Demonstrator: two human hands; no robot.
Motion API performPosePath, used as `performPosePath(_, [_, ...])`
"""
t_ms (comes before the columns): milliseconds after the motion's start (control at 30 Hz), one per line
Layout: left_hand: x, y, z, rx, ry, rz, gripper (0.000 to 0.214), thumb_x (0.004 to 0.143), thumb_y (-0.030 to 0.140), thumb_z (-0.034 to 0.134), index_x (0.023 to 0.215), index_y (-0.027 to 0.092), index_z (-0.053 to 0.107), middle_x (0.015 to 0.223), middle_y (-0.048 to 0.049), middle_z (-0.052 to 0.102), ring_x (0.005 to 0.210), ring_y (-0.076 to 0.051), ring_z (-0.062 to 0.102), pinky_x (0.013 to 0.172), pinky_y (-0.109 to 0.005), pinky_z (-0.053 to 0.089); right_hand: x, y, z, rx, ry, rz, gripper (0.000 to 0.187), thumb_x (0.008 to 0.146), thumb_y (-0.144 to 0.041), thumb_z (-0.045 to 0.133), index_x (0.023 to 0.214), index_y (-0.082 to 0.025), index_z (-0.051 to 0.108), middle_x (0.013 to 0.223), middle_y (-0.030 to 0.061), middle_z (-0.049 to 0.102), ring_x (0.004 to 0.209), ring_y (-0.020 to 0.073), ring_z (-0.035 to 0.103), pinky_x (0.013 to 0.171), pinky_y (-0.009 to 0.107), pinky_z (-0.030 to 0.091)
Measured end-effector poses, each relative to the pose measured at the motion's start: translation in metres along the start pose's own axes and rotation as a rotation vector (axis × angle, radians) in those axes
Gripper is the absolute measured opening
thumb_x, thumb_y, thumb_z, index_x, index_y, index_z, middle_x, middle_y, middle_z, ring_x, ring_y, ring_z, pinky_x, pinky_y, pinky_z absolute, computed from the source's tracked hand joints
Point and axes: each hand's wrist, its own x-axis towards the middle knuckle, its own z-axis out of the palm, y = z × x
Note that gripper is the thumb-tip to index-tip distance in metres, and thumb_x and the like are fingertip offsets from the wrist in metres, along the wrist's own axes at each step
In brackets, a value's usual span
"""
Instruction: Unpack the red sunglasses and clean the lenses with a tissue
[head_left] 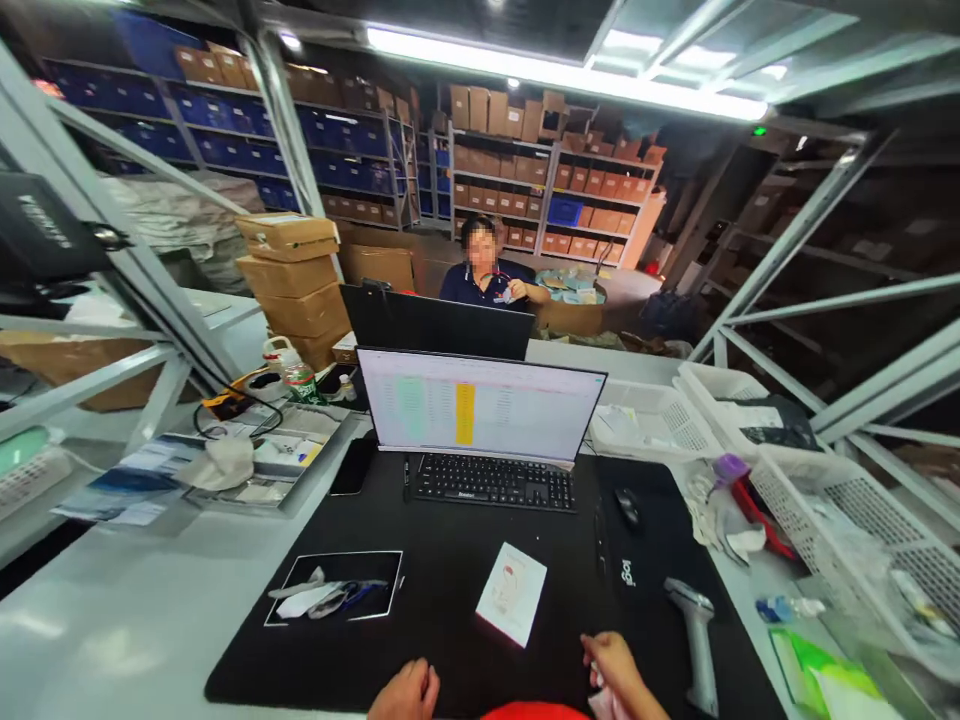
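My left hand [405, 691] rests at the front edge of the black desk mat [450, 600], fingers curled in, with nothing visible in it. To the right, my right hand [616, 668] is closed, and a pale, crumpled piece like tissue [604, 702] shows under its fingers. Between and beyond the hands lies a white box [512, 594] with a printed picture, apart from both. Left of it, a black-centred, white-edged rectangle [382, 598] bears grey and white items [322, 597]. A grey barcode scanner [699, 640] lies right of my right hand.
A monitor [487, 405], keyboard [495, 482] and mouse [627, 508] stand ahead. White baskets [862, 500] line the right side. A phone [353, 467] and a bottle [300, 380] are at left. A person [480, 270] sits beyond the monitors, near stacked cartons [296, 290].
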Motion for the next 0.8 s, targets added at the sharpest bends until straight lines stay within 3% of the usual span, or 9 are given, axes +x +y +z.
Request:
performPosePath(67, [0.000, 0.007, -0.011, 0.057, -0.041, 0.003, 0.039, 0.097, 0.031, 0.035, 0.078, 0.024, 0.068, 0.084, -0.0050, 0.075, 0.081, -0.020, 0.071, 0.076, -0.030, 0.049, 0.003, 0.002, -0.005, 0.016, -0.034, 0.066, 0.051, 0.090, -0.061, 0.057, 0.063, -0.018, 0.055, 0.045, -0.0084, 0.046, 0.040, 0.0088, 0.047, 0.048, 0.024, 0.045])
performPosePath(133, [0.000, 0.011, -0.017, 0.100, -0.078, 0.014, 0.039, 0.098, 0.031, 0.033, 0.080, 0.024, 0.067, 0.087, -0.0056, 0.074, 0.083, -0.021, 0.071, 0.075, -0.030, 0.047, 0.006, 0.005, -0.010, 0.040, -0.060, 0.117, 0.044, 0.097, -0.050, 0.057, 0.069, -0.016, 0.058, 0.052, -0.0084, 0.051, 0.043, 0.0069, 0.048, 0.050, 0.023, 0.046])
performPosePath(367, [0.002, 0.024, -0.038, 0.153, -0.203, -0.018, 0.036, 0.101, 0.031, 0.033, 0.079, 0.022, 0.061, 0.090, -0.0048, 0.072, 0.085, -0.019, 0.068, 0.069, -0.029, 0.039, 0.004, 0.011, -0.010, 0.124, -0.082, 0.183, 0.032, 0.099, -0.042, 0.057, 0.086, -0.014, 0.063, 0.071, -0.0035, 0.061, 0.055, 0.0078, 0.056, 0.054, 0.023, 0.051])
performPosePath(567, [0.005, 0.033, -0.054, 0.133, -0.288, -0.082, 0.036, 0.101, 0.035, 0.035, 0.079, 0.022, 0.060, 0.090, -0.0029, 0.072, 0.083, -0.017, 0.067, 0.062, -0.028, 0.032, -0.003, 0.017, -0.009, 0.137, -0.065, 0.155, 0.034, 0.099, -0.043, 0.056, 0.082, -0.014, 0.062, 0.067, -0.0045, 0.060, 0.052, 0.0073, 0.053, 0.053, 0.022, 0.049])
performPosePath(800, [0.003, 0.036, -0.056, 0.126, -0.293, -0.110, 0.034, 0.100, 0.035, 0.037, 0.081, 0.021, 0.062, 0.089, -0.0047, 0.071, 0.082, -0.018, 0.065, 0.062, -0.030, 0.030, -0.004, 0.016, -0.013, 0.093, -0.072, 0.124, 0.037, 0.099, -0.042, 0.056, 0.076, -0.014, 0.060, 0.061, -0.0066, 0.056, 0.047, 0.0066, 0.049, 0.051, 0.022, 0.047])
